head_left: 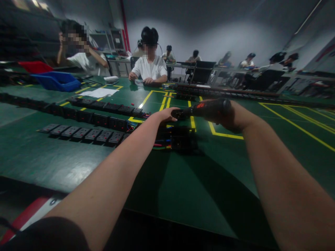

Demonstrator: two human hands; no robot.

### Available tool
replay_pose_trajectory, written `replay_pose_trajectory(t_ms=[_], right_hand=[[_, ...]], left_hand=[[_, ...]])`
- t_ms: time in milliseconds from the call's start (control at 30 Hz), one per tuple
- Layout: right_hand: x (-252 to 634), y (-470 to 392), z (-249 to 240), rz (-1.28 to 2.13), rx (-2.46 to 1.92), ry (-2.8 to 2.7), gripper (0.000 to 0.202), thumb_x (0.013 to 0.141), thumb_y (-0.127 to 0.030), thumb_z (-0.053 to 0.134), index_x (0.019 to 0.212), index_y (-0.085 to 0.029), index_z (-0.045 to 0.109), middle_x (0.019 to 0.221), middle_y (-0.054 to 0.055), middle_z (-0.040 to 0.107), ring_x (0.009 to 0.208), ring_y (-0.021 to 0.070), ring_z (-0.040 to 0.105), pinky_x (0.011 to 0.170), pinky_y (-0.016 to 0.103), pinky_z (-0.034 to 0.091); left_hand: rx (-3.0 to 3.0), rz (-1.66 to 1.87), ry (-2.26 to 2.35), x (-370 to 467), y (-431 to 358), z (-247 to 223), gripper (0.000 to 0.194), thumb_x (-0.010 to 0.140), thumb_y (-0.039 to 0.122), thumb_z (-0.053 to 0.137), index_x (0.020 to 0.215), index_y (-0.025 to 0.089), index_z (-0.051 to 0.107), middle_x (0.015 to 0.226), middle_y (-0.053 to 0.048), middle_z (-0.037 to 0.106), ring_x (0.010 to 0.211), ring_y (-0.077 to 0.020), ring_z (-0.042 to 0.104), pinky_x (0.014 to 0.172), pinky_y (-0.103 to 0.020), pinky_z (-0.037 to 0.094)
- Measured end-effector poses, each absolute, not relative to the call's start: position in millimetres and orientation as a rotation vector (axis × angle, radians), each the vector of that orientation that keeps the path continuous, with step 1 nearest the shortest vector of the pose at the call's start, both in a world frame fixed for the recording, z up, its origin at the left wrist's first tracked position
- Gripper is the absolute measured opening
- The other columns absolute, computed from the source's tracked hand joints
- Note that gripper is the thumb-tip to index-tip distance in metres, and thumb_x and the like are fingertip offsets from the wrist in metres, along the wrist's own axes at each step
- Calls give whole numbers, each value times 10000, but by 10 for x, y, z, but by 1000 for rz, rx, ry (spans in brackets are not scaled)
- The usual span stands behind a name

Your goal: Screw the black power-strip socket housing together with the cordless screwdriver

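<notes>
My right hand (232, 116) is closed round a black cordless screwdriver (210, 107) with orange-red marks, held nearly level and pointing left. The tool's front end meets a small black part (178, 114). Fingers of my left hand (167, 114) are closed on that part; its far side is hidden. Just below lies a black socket housing (183, 142) on the green table, with red, blue and yellow-green wires (161, 144) running left from it. Partly behind my left forearm, a row of black socket modules (85, 134) stretches leftward.
More socket rows (104, 106) lie behind on the green table (222, 174), marked with yellow tape lines. A blue bin (56, 82), a red bin (35, 67) and white paper (98, 92) are at the back left. A person (149, 68) sits opposite, with several others beyond.
</notes>
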State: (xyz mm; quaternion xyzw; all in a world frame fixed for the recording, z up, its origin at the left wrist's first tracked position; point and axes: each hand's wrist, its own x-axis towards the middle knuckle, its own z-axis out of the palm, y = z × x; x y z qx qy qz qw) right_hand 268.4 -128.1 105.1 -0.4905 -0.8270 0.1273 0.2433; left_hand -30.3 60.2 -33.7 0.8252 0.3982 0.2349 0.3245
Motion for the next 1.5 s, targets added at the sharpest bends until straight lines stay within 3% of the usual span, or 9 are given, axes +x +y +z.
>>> replay_pose_trajectory(t_ms=[133,233,333,567,800,1000,1500], right_hand=[[2668,-1305,1050,287,-1364,-2326,624,889,-381,823,1504,-280,800,1341,82,864,1240,382,808,1194,577,616],[2712,-1238,970,260,-1353,-2327,625,884,-310,837,1508,-325,794,1378,48,860,1280,367,808,1203,568,622],[2744,-1144,869,225,-1317,-2375,641,882,-292,854,1521,-296,791,1402,68,857,1296,373,805,1197,566,624],[2705,-1085,766,170,-1387,-2378,659,898,-282,847,1550,-339,766,1358,33,871,1256,333,819,1155,505,637],[2663,-1132,822,222,-1350,-2401,600,904,-303,810,1504,-303,789,1386,50,860,1277,344,803,1182,512,608],[2618,-1183,853,210,-1394,-2431,572,892,-388,859,1462,-393,807,1287,14,884,1201,361,823,1067,491,667],[2570,-1228,880,217,-1418,-2422,586,900,-383,851,1483,-335,802,1295,43,884,1175,320,820,1047,458,669]], left_hand=[[2164,624,1042,-320,548,-277,966,735,180,889,1665,263,643,1532,-143,785,1448,-366,713,1303,-566,500],[2161,629,1075,-302,498,-251,944,726,179,891,1641,263,671,1503,-137,801,1431,-358,724,1291,-565,517],[2148,614,1145,-283,465,-237,934,717,187,902,1624,237,683,1496,-140,804,1424,-352,734,1287,-540,527],[2133,642,1125,-275,395,-203,911,703,154,914,1585,246,706,1468,-106,825,1415,-343,743,1303,-532,520],[2120,659,1136,-271,426,-231,890,702,158,902,1571,242,726,1410,-114,832,1393,-350,742,1304,-543,512],[2123,659,1125,-271,514,-296,943,691,177,925,1605,263,710,1436,-120,823,1381,-345,745,1301,-547,518],[2115,632,1160,-266,453,-236,910,694,175,912,1581,257,726,1449,-130,823,1377,-345,746,1278,-529,531]])
